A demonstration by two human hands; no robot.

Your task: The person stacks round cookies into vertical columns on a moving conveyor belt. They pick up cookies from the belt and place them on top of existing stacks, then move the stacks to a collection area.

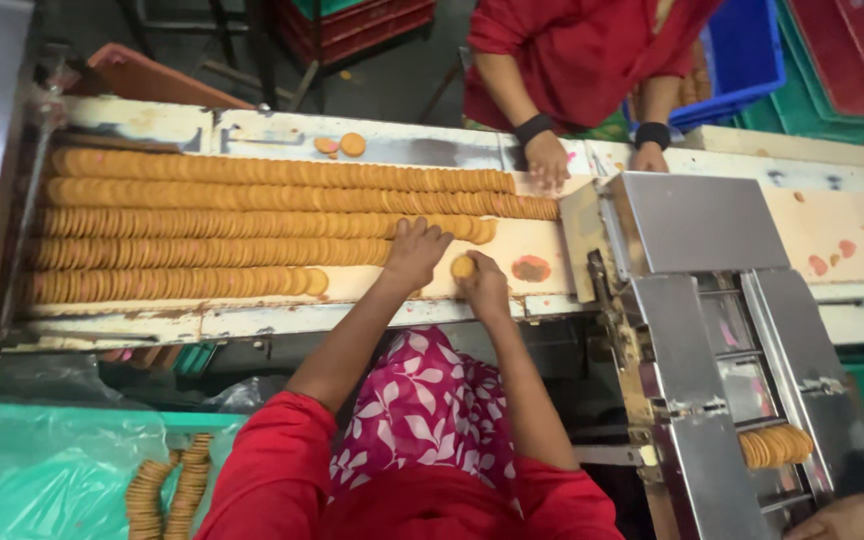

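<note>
Below, five biscuit rows (252, 220) on belt (542, 245), left hand (414, 252) seemingly gripping biscuits, right hand (480, 283) grip closed on one biscuit (463, 267)

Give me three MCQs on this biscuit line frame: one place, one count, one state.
1. Where is the right hand?
A. at the near belt edge, past the row ends
B. on the steel chute
C. in the blue crate

2. How many biscuit rows lie on the belt?
A. two
B. five
C. nine

3. What is the right hand doing?
A. resting flat and empty
B. holding one biscuit
C. gripping a crate

Key:
1 A: it sits on the belt near the close edge, left of the steel chute.
2 B: five long rows run side by side.
3 B: a single round biscuit shows between its fingers, while the left hand touches a row end.
</note>
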